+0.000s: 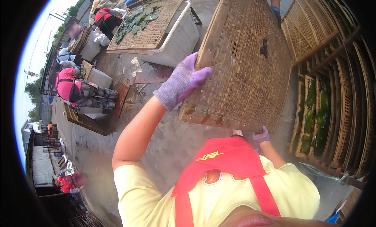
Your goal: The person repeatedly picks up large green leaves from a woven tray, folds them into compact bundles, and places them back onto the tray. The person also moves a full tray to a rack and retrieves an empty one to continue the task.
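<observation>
A large woven bamboo tray (238,68) with a wooden frame is held tilted in front of me. My left hand (188,77), in a purple and grey knit glove, grips its left edge. My right hand (261,135), gloved alike, holds the bottom edge near the lower right corner; part of it is hidden. A dark patch shows in the weave at the upper right. Beyond the far side, another person's gloved hand (276,17) rests at the tray's edge.
A rack (340,109) of upright trays, some with green leaves (322,118), stands at right. At upper left a white tub (183,33) bears a woven tray (147,40) with leaves. Several people bend over tubs at left. Wooden frames (85,122) lean near a person in pink.
</observation>
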Available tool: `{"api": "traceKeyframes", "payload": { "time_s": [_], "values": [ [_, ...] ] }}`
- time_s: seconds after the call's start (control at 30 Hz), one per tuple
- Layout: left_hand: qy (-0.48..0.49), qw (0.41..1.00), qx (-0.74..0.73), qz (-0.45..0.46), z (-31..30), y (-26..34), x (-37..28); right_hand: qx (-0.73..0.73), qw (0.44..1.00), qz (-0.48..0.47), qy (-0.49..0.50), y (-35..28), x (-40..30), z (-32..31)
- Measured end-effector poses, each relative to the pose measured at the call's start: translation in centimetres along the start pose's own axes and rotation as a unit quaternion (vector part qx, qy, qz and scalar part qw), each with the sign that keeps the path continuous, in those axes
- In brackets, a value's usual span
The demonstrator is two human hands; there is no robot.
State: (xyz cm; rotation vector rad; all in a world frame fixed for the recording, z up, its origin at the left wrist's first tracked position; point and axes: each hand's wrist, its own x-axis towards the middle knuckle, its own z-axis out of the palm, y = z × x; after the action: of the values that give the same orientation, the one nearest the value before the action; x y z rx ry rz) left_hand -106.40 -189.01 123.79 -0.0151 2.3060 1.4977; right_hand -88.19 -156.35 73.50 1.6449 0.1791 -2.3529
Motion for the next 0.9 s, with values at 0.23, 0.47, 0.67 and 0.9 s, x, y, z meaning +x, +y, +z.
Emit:
{"api": "traceKeyframes", "payload": {
  "time_s": [0.23,0.47,0.67,0.9],
  "values": [
    [0.03,0.973,0.183,0.139,6.8,-7.4,13.9,-0.042,0.97,0.039,-0.238,6.3,1.6,18.1],
    [-0.082,0.97,0.19,0.129,-11.3,-21.8,4.7,-0.11,0.981,-0.006,-0.162,12.9,-0.6,21.8],
    [0.114,0.977,0.038,-0.175,-35.4,-43.8,-8.5,-0.222,0.975,0.013,-0.021,27.9,1.6,25.5],
    [0.207,0.93,-0.115,-0.28,-58.1,-59.0,-5.2,-0.41,0.884,-0.018,-0.223,42.5,5.6,54.1]
  ]
}}
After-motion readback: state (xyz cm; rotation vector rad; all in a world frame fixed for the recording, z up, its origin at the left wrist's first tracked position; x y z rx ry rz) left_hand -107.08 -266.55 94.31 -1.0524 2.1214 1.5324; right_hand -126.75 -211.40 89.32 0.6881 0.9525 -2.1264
